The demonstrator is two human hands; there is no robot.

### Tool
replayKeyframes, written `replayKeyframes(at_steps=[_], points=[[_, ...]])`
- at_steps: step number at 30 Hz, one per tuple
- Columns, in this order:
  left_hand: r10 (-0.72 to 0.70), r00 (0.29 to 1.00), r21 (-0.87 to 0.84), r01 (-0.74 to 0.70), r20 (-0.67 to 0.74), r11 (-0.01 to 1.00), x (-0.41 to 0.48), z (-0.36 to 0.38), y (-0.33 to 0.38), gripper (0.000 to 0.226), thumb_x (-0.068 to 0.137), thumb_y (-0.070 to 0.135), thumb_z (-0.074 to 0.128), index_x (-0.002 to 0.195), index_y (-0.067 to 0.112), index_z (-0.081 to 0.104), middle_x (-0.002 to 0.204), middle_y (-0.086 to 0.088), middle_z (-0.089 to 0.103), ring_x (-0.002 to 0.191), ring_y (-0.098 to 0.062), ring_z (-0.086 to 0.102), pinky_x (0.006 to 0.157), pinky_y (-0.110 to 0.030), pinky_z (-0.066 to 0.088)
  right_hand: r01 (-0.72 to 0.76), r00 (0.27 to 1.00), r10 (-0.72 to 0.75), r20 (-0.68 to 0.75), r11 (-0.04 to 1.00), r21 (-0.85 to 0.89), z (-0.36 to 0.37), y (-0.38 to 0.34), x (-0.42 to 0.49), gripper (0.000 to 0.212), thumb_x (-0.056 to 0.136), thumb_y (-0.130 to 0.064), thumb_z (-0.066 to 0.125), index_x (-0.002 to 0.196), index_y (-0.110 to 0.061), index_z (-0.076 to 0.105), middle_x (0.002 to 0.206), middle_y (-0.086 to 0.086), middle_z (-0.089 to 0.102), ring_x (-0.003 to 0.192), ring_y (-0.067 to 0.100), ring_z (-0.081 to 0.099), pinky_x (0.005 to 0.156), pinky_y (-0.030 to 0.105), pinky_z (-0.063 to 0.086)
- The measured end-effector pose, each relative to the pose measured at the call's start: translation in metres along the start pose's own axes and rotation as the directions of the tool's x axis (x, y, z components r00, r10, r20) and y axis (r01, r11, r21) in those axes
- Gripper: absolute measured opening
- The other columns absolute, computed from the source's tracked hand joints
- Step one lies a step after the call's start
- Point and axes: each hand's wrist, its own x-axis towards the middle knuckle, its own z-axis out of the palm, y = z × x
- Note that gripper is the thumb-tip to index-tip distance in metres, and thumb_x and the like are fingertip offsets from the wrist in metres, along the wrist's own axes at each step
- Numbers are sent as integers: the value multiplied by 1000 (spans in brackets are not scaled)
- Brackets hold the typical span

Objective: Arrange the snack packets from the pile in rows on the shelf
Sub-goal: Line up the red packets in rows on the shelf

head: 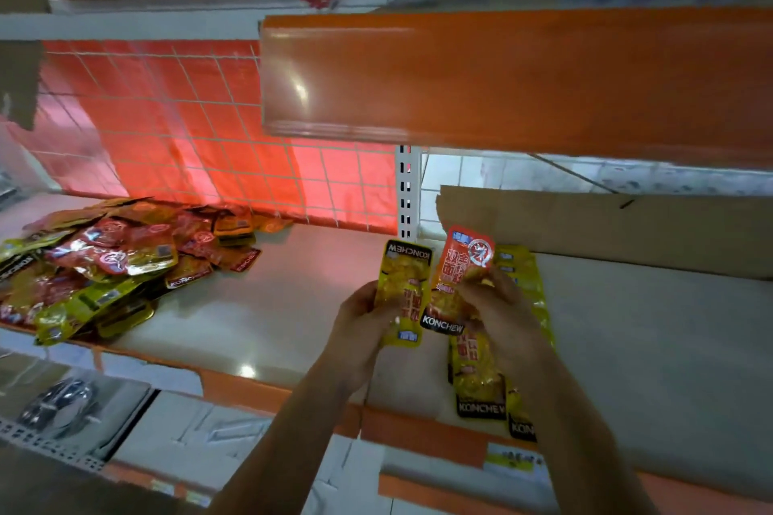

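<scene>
My left hand (359, 322) grips a yellow Konchew packet (403, 291) with its logo upside down, fingers curled round its lower half. My right hand (497, 305) pinches an orange-red Konchew packet (464, 263) by its middle, just above the row of yellow packets (481, 376) laid front to back on the white shelf (272, 305). I judge both are held up side by side to sort flavours and right the logo before laying them down. The pile (104, 263) of mixed red and yellow packets lies well apart at the shelf's left end. A cardboard sheet (606, 226) stands behind the row. My right wrist covers part of the row, so its count is unclear, and the pile runs past the frame's edge.
</scene>
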Motion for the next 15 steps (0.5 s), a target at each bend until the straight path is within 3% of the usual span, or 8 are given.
replayKeyframes(at_steps=[3,6,10,12,15], points=[[32,997,43,-35,67,998,1,9,-7,45,64,6,72,108,7,65,92,-11,71,77,-21,67,60,-29,54,46,998,-47,-33,999,-20,-22,-3,-11,25,82,5,63,100,-12,63,78,1,67,66,9,64,52,15,48],[60,998,144,-60,-2,988,3,14,-12,60,51,13,82,109,11,65,95,-10,72,81,-18,67,66,-29,53,77,992,-77,-96,997,-4,-45,-9,-18,22,79,4,67,97,-7,63,81,7,68,66,11,65,57,18,51],[31,999,91,-27,-40,995,-1,22,-14,29,70,1,78,96,10,67,83,-1,72,72,-9,66,57,-19,48,74,981,-60,-182,994,74,-71,-10,-23,22,81,4,65,100,-7,61,91,15,67,71,23,65,61,28,52],[-15,999,68,18,-36,998,-3,23,-18,25,69,7,78,90,13,68,76,3,70,66,-5,61,56,-21,40,95,976,-74,-204,991,96,-80,-11,-25,21,82,5,62,99,-6,62,92,17,67,76,30,65,70,38,55],[-81,997,-18,80,-21,997,-4,22,-21,20,74,12,76,92,9,70,82,-6,68,73,-16,61,66,-28,46,117,971,-91,-222,987,107,-89,-11,-29,22,84,6,59,103,-6,64,94,17,69,85,37,65,80,50,52]])
